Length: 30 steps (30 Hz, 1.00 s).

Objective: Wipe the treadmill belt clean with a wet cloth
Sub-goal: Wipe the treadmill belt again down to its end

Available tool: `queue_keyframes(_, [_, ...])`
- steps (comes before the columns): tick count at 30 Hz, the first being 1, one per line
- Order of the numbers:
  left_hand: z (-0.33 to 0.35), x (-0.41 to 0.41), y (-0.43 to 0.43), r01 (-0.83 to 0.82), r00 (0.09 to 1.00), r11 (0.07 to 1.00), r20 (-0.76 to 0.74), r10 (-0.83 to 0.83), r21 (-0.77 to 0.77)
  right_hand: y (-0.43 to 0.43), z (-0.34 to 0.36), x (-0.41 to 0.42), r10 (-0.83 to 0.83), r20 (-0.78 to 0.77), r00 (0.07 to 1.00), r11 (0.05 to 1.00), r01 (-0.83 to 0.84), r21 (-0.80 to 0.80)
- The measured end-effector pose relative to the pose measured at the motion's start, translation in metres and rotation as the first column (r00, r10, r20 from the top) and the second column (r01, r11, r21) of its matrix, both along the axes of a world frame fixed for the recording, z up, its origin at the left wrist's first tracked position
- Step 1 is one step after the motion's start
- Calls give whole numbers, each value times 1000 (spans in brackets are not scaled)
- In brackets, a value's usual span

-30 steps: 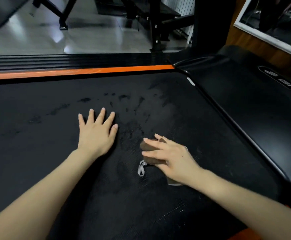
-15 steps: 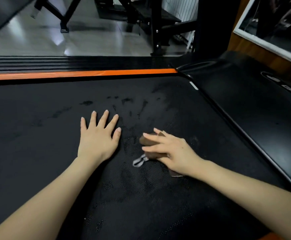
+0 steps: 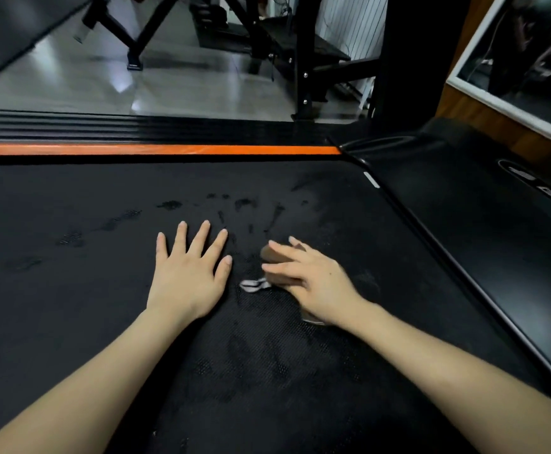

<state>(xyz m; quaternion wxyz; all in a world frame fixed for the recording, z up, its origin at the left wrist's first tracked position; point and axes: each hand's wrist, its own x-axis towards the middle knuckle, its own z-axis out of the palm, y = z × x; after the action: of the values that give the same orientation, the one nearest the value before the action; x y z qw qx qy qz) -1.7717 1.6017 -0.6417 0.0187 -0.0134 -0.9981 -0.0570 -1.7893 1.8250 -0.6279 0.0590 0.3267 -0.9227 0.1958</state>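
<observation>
The black treadmill belt fills most of the view, with dark wet smears beyond and under my hands. My right hand presses a folded brown cloth onto the belt, its grey loop tag sticking out to the left. Most of the cloth is hidden under my palm. My left hand lies flat on the belt just left of the cloth, fingers spread, holding nothing.
An orange stripe and a ribbed black side rail border the belt's far side. The glossy black motor cover rises at the right. Beyond are a shiny grey floor, black gym equipment frames and a framed mirror.
My right hand has slid the cloth a little leftward and away from me, toward my left hand. The left hand stays planted. The view has shifted slightly.
</observation>
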Motion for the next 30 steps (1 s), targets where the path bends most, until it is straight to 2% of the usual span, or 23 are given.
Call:
queue_keyframes(1, [0,0,0,0,1000,1000,-3,0,4,15,-1,-11,-27,-30,999,999,28,33])
queue_keyframes(3, [2,-1,0,2,1000,1000,6,-2,15,41,-3,-49,-299,-65,952,954,300,15])
queue_keyframes(5, [2,0,2,-4,1000,1000,24,4,28,47,3,-83,-581,8,814,814,581,-30])
queue_keyframes(7, [8,-3,2,-27,999,998,38,25,57,26,4,-108,-675,39,737,735,676,-52])
queue_keyframes(9, [15,-14,1,-47,999,998,12,47,42,-6,5,-113,-613,25,790,788,613,-50])
queue_keyframes(12, [22,-45,-12,-80,997,995,-18,79,-62,-44,-4,-87,-279,29,960,959,281,-50])
queue_keyframes(14, [17,-59,-23,-102,994,991,17,103,-90,-40,-4,-72,-62,35,997,997,63,-46])
queue_keyframes(15, [13,-61,-26,-103,994,992,32,105,-79,-30,-1,-75,-6,8,1000,1000,6,-5])
queue_keyframes(16, [8,-62,-28,-101,994,993,39,103,-56,-16,-1,-88,-23,-18,1000,999,24,41])
queue_keyframes(18, [4,-61,-29,-102,994,994,32,103,-23,27,-1,-128,-278,-69,958,959,281,37])
queue_keyframes(20, [2,-61,-28,-114,993,993,22,115,-24,67,5,-166,-586,-47,809,810,586,-14])
queue_keyframes(21, [2,-62,-27,-119,993,993,18,119,-28,72,7,-178,-668,-19,744,744,668,-25])
queue_keyframes(23, [1,-63,-26,-116,993,993,13,117,-27,47,5,-195,-724,21,689,687,724,-66])
queue_keyframes(24, [1,-63,-26,-111,994,993,15,112,-27,24,6,-195,-705,52,707,703,706,-84])
queue_keyframes(25, [0,-64,-27,-109,994,994,14,109,-27,-2,4,-192,-641,51,766,760,642,-100])
queue_keyframes(27, [0,-64,-29,-106,994,994,9,106,-28,-44,-2,-170,-399,-11,917,916,398,-53])
queue_keyframes(28, [0,-64,-29,-100,995,995,10,100,-31,-51,-3,-158,-282,-5,960,959,281,-15])
queue_keyframes(30, [0,-62,-31,-93,996,995,3,93,-24,-40,3,-145,-145,9,989,989,145,35])
